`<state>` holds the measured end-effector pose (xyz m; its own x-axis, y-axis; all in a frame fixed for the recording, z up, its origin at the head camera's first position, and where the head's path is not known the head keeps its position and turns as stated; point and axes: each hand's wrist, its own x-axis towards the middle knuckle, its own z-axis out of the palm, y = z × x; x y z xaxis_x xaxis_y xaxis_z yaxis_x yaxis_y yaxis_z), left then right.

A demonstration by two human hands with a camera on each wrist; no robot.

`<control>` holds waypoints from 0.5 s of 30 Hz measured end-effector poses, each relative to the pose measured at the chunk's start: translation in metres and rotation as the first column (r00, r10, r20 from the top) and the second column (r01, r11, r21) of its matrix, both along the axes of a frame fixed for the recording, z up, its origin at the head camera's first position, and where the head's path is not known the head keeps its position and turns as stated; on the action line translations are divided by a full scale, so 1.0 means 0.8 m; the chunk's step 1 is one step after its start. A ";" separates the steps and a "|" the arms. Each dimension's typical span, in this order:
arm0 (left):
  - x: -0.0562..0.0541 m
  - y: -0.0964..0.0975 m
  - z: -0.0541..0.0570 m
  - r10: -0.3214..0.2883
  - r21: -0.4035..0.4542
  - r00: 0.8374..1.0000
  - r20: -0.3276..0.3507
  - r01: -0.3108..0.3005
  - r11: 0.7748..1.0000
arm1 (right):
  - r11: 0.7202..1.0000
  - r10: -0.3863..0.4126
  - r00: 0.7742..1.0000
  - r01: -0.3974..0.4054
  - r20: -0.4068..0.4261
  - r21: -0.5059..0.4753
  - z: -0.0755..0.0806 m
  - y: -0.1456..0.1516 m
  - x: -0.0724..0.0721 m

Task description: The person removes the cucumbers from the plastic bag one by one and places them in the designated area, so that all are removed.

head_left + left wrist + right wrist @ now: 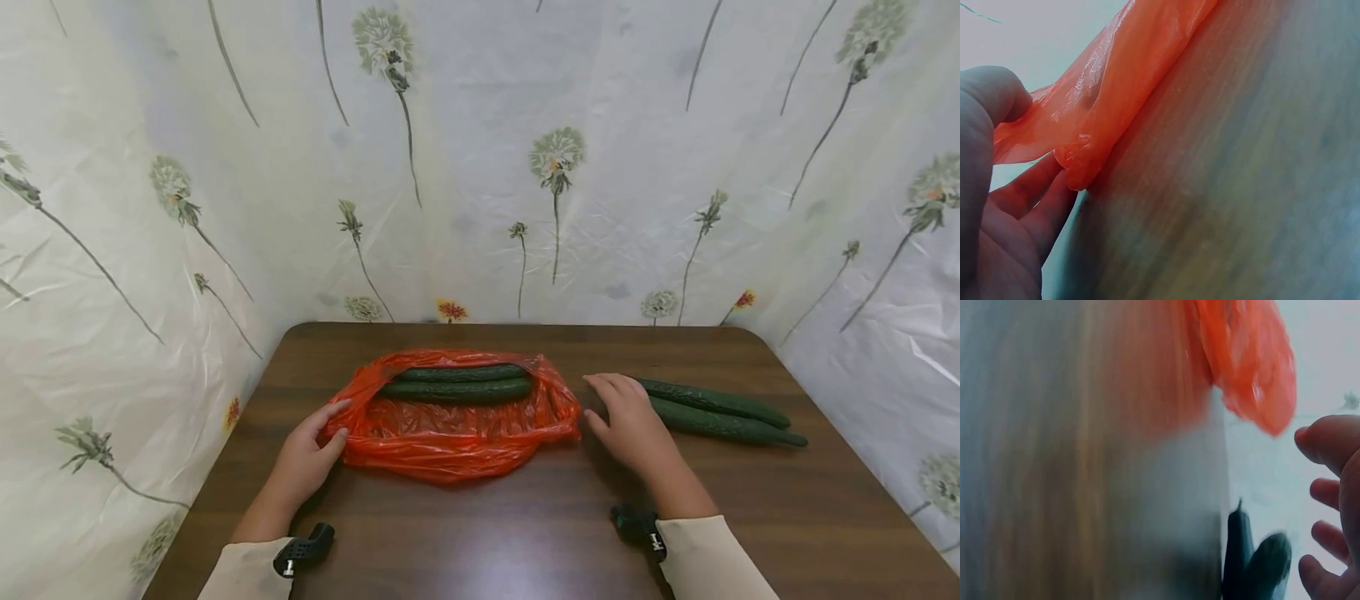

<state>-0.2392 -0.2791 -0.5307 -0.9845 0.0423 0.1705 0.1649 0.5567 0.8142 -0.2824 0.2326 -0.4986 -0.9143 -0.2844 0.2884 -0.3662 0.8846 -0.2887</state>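
Observation:
A red plastic bag [450, 458] lies on the table, its mouth spread wide. Two dark green cucumbers [461, 390] rest inside along its far side. At the bag's left end my left hand [303, 458] pinches the rim; the left wrist view has the thin red film [1110, 94] between thumb and fingers. My right hand [633, 421] hovers just off the bag's right end, fingers spread and holding nothing. Beyond it to the right, two more cucumbers [720, 408] lie side by side, their left ends partly hidden by that hand.
The brown wooden table [480, 533] has rounded far corners. A pale cloth with dandelion prints [480, 167] hangs behind it and along both sides. Each wrist wears a black camera mount [306, 548] near the beige sleeve.

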 end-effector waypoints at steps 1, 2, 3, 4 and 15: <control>0.001 0.000 0.000 0.000 0.000 1.000 -0.002 0.000 1.000 | 1.000 0.006 1.000 -0.006 -0.002 0.012 0.001 -0.005 -0.001; 0.002 0.000 0.000 0.001 0.000 1.000 -0.004 -0.001 1.000 | 1.000 0.016 1.000 -0.016 -0.003 0.019 0.002 -0.010 -0.001; 0.002 0.000 0.000 0.003 -0.001 1.000 -0.008 -0.003 1.000 | 0.999 0.025 1.000 -0.024 -0.005 0.027 0.005 -0.015 -0.002; 0.003 0.000 -0.001 0.005 -0.001 1.000 -0.008 -0.005 1.000 | 0.999 0.036 0.999 -0.035 -0.009 0.032 0.007 -0.020 -0.002; -0.002 -0.001 0.001 -0.003 -0.001 1.000 -0.015 0.003 1.000 | 0.995 0.099 0.995 -0.098 -0.031 0.016 0.029 -0.067 -0.017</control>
<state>-0.2405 -0.2797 -0.5297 -0.9816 0.0457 0.1852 0.1789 0.5569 0.8111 -0.2963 0.1789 -0.4753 -0.8721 -0.3767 0.3123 -0.4605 0.8478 -0.2632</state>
